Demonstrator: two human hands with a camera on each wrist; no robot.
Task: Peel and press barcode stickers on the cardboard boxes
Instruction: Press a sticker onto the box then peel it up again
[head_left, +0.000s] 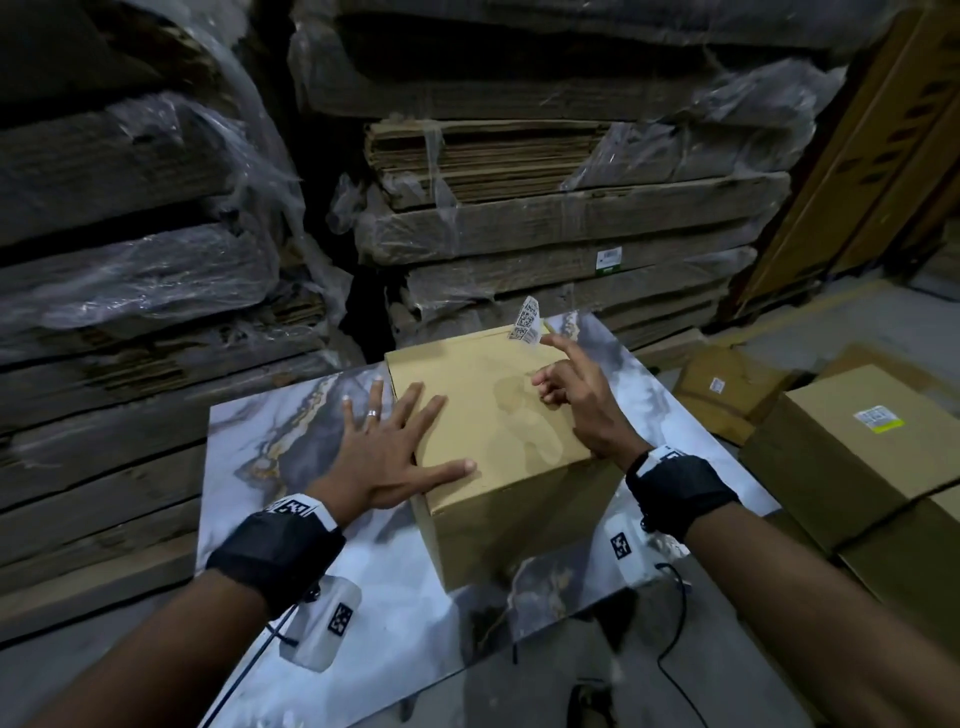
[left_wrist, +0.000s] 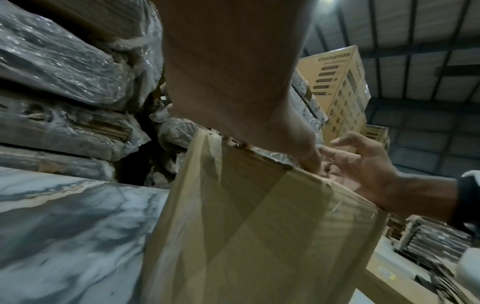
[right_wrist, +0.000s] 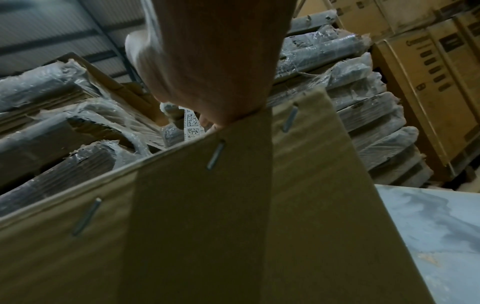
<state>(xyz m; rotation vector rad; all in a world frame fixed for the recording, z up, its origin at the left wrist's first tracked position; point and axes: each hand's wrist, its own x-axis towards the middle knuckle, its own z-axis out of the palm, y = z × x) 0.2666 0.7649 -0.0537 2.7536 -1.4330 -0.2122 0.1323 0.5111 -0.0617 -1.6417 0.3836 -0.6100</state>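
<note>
A plain cardboard box (head_left: 498, 431) stands on the marble-patterned table (head_left: 291, 426). My left hand (head_left: 395, 441) lies flat with spread fingers on the left part of the box top, thumb along the near edge. My right hand (head_left: 571, 395) hovers over the right part of the top, index finger stretched out and the other fingers curled. A white barcode sticker (head_left: 527, 319) stands curled up at the box's far edge, its lower corner at my index fingertip. In the right wrist view the sticker (right_wrist: 191, 125) shows just past my hand (right_wrist: 213, 61), above the stapled box side (right_wrist: 207, 226).
Plastic-wrapped stacks of flat cardboard (head_left: 545, 208) rise close behind the table. To the right lie more boxes (head_left: 857, 467), one with a label (head_left: 875, 418). Two white tagged devices (head_left: 322, 623) (head_left: 631, 551) with black cables sit on the table's near part.
</note>
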